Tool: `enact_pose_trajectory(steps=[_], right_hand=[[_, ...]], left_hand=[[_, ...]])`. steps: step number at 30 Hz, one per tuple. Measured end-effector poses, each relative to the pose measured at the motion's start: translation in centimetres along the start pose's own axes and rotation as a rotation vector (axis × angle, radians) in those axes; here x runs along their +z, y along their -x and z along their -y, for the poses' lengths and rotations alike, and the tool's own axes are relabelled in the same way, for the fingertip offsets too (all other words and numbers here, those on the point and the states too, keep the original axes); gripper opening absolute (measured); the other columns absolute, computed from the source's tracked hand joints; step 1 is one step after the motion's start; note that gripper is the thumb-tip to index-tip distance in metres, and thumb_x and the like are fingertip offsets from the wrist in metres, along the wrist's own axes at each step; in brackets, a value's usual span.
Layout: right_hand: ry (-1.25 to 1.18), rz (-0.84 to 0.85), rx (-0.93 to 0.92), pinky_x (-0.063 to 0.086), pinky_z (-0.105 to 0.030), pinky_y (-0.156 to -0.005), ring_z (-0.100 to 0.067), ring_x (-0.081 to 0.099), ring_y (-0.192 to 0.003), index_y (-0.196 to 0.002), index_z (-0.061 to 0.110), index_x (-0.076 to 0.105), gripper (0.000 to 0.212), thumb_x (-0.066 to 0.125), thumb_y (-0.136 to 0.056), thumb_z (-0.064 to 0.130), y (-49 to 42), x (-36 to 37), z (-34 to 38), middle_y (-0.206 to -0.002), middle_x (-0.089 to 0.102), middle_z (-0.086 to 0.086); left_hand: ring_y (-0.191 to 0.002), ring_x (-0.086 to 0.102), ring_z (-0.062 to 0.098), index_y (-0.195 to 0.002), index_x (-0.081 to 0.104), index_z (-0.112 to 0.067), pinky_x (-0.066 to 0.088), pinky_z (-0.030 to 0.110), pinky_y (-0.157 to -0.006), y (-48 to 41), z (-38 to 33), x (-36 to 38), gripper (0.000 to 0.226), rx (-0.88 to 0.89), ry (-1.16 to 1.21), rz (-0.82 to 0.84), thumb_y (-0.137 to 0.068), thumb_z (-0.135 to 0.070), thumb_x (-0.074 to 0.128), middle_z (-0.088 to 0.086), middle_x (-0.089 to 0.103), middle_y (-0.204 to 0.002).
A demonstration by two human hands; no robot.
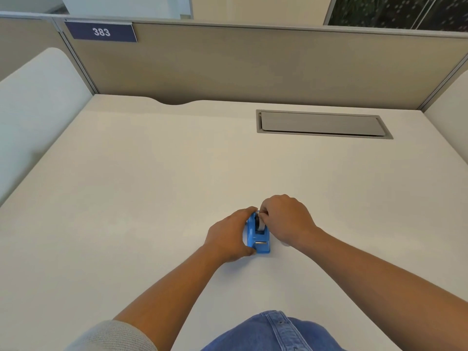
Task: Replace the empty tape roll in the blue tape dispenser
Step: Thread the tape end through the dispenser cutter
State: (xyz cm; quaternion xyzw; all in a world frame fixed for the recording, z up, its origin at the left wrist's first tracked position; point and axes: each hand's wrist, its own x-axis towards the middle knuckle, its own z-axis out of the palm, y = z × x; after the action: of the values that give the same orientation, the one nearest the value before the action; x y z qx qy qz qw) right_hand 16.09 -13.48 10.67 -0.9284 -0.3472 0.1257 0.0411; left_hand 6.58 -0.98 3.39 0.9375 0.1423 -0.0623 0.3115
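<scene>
Two bare hands meet over the blue tape dispenser (258,235), which sits toward the near edge of the white table (152,186), about midway along it. The left hand (228,239) wraps the dispenser's left side, fingers closed against the body to steady it. The right hand (286,219) pinches at the roll (260,224) seated in the cradle; whether it truly grips the roll I cannot tell. The dispenser looks like light, stiff plastic, liable to slide on the smooth top, so bracing the base makes sense. The roll is best taken by its rim and lifted straight up.
</scene>
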Motion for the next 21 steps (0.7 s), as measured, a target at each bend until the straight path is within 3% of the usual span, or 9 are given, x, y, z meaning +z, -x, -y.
enact_pose_trajectory(steps=[9, 21], right_hand=[[0.017, -0.027, -0.022, 0.052, -0.034, -0.066, -0.024, 0.064, -0.081, -0.096, 0.020, 0.071, 0.020, 0.052, -0.092, 0.014, 0.1, 0.0, -0.1, -0.094, 0.069, -0.001], [-0.066, -0.009, -0.041, 0.051, -0.036, -0.066, -0.022, 0.062, -0.078, -0.087, 0.021, 0.067, 0.019, 0.048, -0.092, 0.021, 1.6, 0.2, 0.0, -0.089, 0.067, 0.003]], left_hand=[[-0.119, 0.056, 0.012, -0.140, 0.028, -0.044, 0.047, 0.032, -0.089, -0.3, 0.2, 0.3, 0.103, 0.004, 0.004, -0.018, -0.054, -0.047, 0.084, -0.018, 0.052, -0.139], [-0.116, 0.056, 0.010, -0.137, 0.030, -0.046, 0.041, 0.026, -0.082, -0.2, 0.1, 0.2, 0.101, -0.005, 0.023, -0.027, -0.053, -0.045, 0.084, -0.021, 0.053, -0.136]])
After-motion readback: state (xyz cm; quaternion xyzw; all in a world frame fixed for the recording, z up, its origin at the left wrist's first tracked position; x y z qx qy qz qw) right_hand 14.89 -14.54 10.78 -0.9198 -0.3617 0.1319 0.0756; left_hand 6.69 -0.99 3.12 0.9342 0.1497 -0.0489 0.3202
